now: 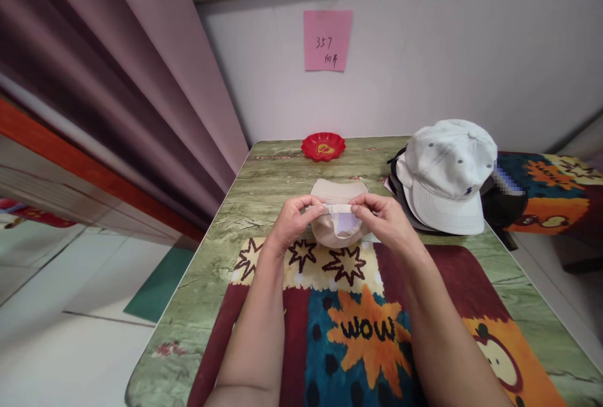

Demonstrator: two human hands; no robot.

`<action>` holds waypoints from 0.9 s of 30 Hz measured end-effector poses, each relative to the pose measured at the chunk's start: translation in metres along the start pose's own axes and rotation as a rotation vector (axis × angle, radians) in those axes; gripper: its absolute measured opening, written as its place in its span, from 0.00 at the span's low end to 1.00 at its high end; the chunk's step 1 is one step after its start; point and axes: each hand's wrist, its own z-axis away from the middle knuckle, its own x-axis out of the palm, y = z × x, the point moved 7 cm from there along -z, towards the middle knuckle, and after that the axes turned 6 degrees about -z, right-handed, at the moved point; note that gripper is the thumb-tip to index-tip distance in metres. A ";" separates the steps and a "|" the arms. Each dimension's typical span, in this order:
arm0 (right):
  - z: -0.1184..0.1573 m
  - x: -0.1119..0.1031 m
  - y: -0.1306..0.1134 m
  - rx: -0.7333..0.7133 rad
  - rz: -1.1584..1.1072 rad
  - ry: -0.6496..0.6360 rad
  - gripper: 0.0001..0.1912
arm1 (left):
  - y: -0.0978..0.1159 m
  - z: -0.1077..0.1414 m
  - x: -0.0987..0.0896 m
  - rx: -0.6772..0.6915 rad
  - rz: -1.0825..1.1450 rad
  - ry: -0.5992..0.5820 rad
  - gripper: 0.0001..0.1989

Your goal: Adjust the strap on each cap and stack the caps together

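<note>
A beige baseball cap (340,191) is between my two hands, over the far edge of the patterned mat, with its brim pointing away from me and the adjuster opening towards me. My left hand (296,218) pinches the left end of the cap's back strap between thumb and fingers. On the other end, the thumb and fingers of my right hand (382,217) close in the same way. A pale lilac patch shows inside the cap, below the strap. The fingertips partly cover the strap.
On the right of the green wood-grain table (188,325) a white cap (450,162) tops a stack with darker caps. A red scalloped dish (323,146) stands at the back. The colourful mat (330,331) lies in front. A pink note (328,41) is on the wall; a curtain (155,49) hangs left.
</note>
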 end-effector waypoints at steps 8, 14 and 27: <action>0.004 -0.015 -0.008 -0.048 -0.031 -0.095 0.21 | -0.005 -0.001 -0.006 0.004 -0.059 0.007 0.15; 0.013 -0.036 -0.001 -0.174 0.296 -0.273 0.31 | -0.006 0.003 -0.015 0.001 -0.168 -0.108 0.16; 0.013 -0.030 -0.027 -0.307 0.148 -0.077 0.07 | 0.010 0.012 -0.027 0.020 -0.010 0.002 0.11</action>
